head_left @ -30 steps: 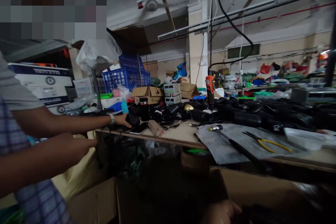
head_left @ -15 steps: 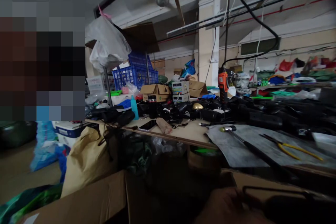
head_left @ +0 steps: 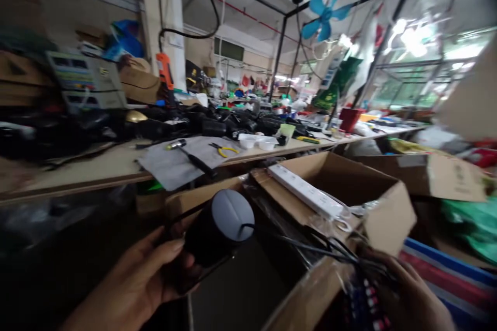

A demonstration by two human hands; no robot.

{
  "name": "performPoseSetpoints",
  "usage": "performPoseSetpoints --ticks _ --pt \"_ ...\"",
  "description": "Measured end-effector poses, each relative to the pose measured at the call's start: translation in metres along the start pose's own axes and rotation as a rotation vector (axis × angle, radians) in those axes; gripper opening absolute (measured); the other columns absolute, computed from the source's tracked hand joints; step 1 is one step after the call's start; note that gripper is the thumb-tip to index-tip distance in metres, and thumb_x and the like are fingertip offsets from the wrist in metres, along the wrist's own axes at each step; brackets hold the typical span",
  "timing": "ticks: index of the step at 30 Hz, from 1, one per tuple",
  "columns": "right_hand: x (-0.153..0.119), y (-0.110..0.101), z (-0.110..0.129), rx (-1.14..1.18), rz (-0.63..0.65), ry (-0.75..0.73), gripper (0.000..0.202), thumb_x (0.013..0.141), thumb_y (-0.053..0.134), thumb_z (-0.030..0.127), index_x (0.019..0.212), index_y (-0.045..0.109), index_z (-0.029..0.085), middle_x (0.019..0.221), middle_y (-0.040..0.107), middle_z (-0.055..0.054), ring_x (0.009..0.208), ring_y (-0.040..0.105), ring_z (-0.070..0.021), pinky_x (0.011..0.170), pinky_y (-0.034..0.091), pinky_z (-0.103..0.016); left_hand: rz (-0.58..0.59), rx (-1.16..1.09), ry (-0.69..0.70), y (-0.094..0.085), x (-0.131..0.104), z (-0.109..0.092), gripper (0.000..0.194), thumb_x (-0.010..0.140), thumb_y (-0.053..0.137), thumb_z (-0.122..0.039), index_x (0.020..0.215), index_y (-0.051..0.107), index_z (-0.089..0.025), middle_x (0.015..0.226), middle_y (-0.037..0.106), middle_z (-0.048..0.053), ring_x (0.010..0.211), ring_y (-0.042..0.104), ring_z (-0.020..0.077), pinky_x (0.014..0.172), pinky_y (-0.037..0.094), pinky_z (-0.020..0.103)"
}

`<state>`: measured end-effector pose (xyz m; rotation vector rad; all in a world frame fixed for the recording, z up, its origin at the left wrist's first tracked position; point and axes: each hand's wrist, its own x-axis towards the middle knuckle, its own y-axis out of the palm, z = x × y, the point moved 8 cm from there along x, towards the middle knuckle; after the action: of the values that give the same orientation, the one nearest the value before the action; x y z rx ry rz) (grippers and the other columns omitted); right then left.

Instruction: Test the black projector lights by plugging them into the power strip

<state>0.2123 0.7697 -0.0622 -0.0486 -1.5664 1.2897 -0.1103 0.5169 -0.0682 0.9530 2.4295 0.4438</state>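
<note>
My left hand (head_left: 143, 271) is closed around a black cylindrical device with a grey round end (head_left: 232, 215), held tilted over an open cardboard box (head_left: 217, 186). A black cord (head_left: 297, 242) runs from its grey end across to the right. There my right hand (head_left: 413, 289) grips a gathered bundle of that cord, low in the view. Some of its fingers are hidden or blurred. A white power strip (head_left: 306, 191) lies on the flap of a box between the hands and the workbench.
On the workbench (head_left: 97, 168) lie a hammer (head_left: 196, 160), yellow-handled pliers (head_left: 225, 150) and white plastic trays (head_left: 258, 140), with many black items behind. Another cardboard box (head_left: 399, 207) stands to the right. A striped bag (head_left: 446, 274) is at lower right.
The view has swung to the right. The black device and both hands now show clearly; before, one hand and a dark object were only dimly seen at the bottom.
</note>
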Motion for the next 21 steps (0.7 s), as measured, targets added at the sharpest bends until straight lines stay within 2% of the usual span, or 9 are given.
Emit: performPoseSetpoints --ticks 2,4,6,8,10,14,16,21 --pt "0.023 -0.001 -0.019 0.106 0.000 0.070 0.027 0.079 0.040 0.030 0.095 0.059 0.019 0.095 0.064 -0.007 0.079 0.064 -0.0191 0.063 0.051 -0.027 -0.046 0.053 0.004 -0.004 0.008 0.007 0.046 0.061 0.077 -0.012 0.101 0.057 -0.022 0.072 0.063 0.001 0.063 0.062 0.0193 0.060 0.055 0.039" --pt "0.052 0.008 -0.033 0.185 -0.003 0.165 0.026 0.074 0.042 0.031 0.086 0.061 0.019 0.081 0.067 -0.007 0.073 0.064 -0.0214 0.062 0.050 -0.029 -0.087 0.098 0.038 -0.007 0.015 0.010 0.042 0.062 0.076 -0.011 0.098 0.058 -0.021 0.070 0.064 0.003 0.064 0.064 0.0225 0.059 0.055 0.043" --pt "0.079 0.021 -0.042 0.225 -0.013 0.245 0.028 0.072 0.043 0.034 0.085 0.063 0.018 0.075 0.068 -0.007 0.071 0.064 -0.0234 0.062 0.049 -0.031 -0.080 0.111 0.016 -0.003 0.025 0.015 0.041 0.063 0.075 -0.009 0.098 0.058 -0.019 0.070 0.065 0.004 0.065 0.064 0.0239 0.060 0.056 0.044" --pt "0.103 0.033 -0.046 0.253 -0.021 0.291 0.031 0.072 0.045 0.034 0.088 0.064 0.016 0.077 0.069 -0.010 0.073 0.064 -0.0244 0.063 0.048 -0.032 -0.047 0.088 -0.062 0.007 0.034 0.024 0.046 0.061 0.074 -0.006 0.103 0.056 -0.018 0.070 0.065 0.006 0.064 0.064 0.0242 0.059 0.056 0.044" --pt "0.124 0.047 -0.045 0.268 -0.002 0.302 0.029 0.070 0.047 0.030 0.086 0.066 0.015 0.079 0.070 -0.010 0.074 0.064 -0.0240 0.063 0.047 -0.030 0.008 0.049 -0.147 0.022 0.043 0.035 0.050 0.061 0.074 -0.005 0.105 0.055 -0.017 0.070 0.066 0.006 0.064 0.064 0.0245 0.057 0.056 0.043" --pt "0.156 0.081 -0.038 0.236 0.075 0.273 0.019 0.065 0.051 0.019 0.073 0.067 0.016 0.069 0.069 -0.008 0.067 0.063 -0.0218 0.059 0.045 -0.026 0.117 0.000 -0.236 0.052 0.062 0.055 0.039 0.066 0.069 -0.006 0.101 0.054 -0.013 0.080 0.067 0.011 0.071 0.065 0.0264 0.061 0.055 0.043" --pt "0.167 0.096 -0.035 0.215 0.104 0.256 0.017 0.065 0.052 0.015 0.070 0.068 0.016 0.066 0.069 -0.007 0.065 0.063 -0.0206 0.059 0.044 -0.025 0.127 -0.011 -0.253 0.060 0.072 0.064 0.035 0.068 0.066 -0.006 0.100 0.054 -0.013 0.083 0.067 0.013 0.072 0.065 0.0264 0.063 0.054 0.042" --pt "0.186 0.121 -0.032 0.170 0.149 0.217 0.020 0.065 0.052 0.008 0.072 0.069 0.016 0.067 0.069 -0.006 0.065 0.063 -0.0184 0.058 0.042 -0.022 0.146 -0.028 -0.261 0.072 0.091 0.075 0.027 0.069 0.060 -0.005 0.095 0.055 -0.013 0.074 0.066 0.009 0.064 0.064 0.0228 0.058 0.053 0.037"
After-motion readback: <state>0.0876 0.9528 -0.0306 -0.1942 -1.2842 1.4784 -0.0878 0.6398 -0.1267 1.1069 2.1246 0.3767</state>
